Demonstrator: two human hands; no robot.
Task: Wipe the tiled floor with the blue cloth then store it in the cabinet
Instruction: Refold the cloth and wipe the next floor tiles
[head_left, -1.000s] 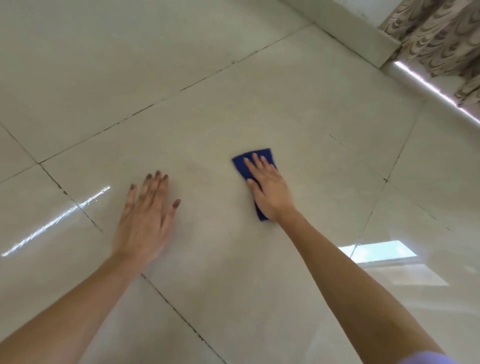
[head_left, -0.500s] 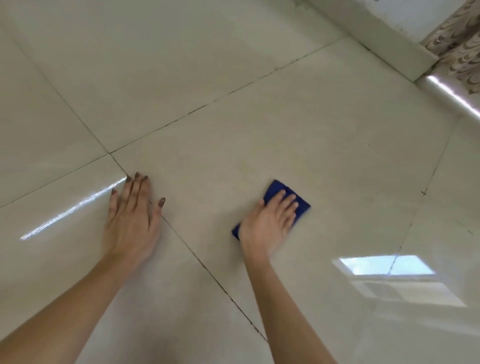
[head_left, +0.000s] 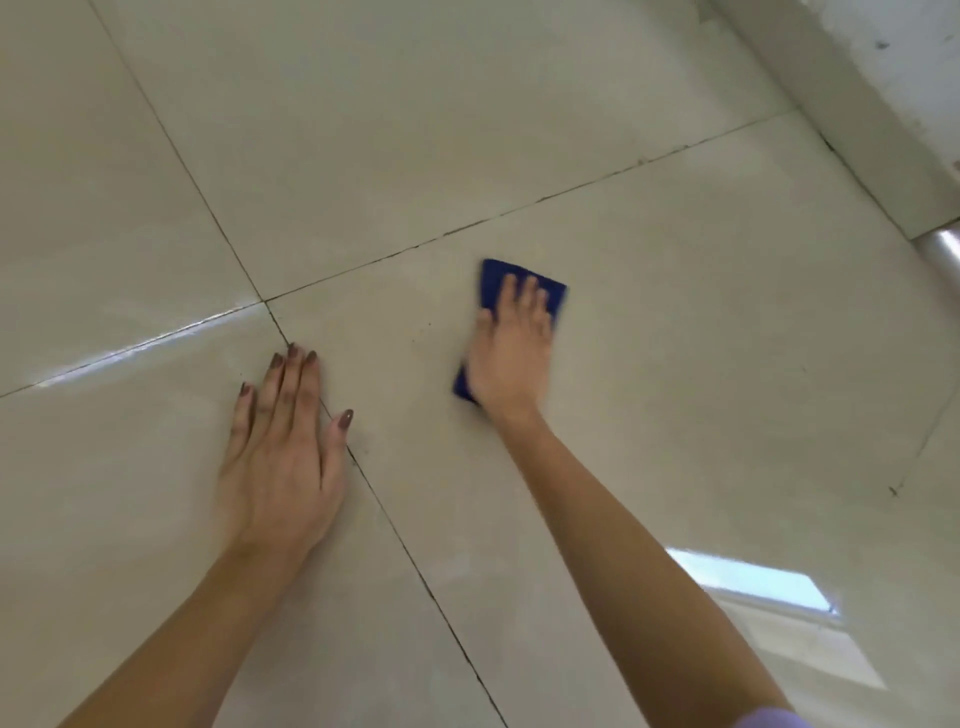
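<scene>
A folded blue cloth (head_left: 493, 283) lies flat on the glossy cream tiled floor (head_left: 675, 322), a little right of the middle of the view. My right hand (head_left: 511, 358) presses down on it with straight fingers and hides most of it; only its far edge and a near-left corner show. My left hand (head_left: 283, 457) rests flat on the floor to the left, fingers together, lying across a dark grout line. No cabinet is in view.
A pale skirting board and wall (head_left: 852, 98) run along the upper right. A shiny metal strip (head_left: 943, 249) shows at the right edge. A bright window reflection (head_left: 753, 582) lies on the tile at the lower right. Grout lines cross near my left hand.
My right hand has slid the cloth away from me, and its fingers now point straight ahead. The view has shifted forward. My left hand stays planted on the floor.
</scene>
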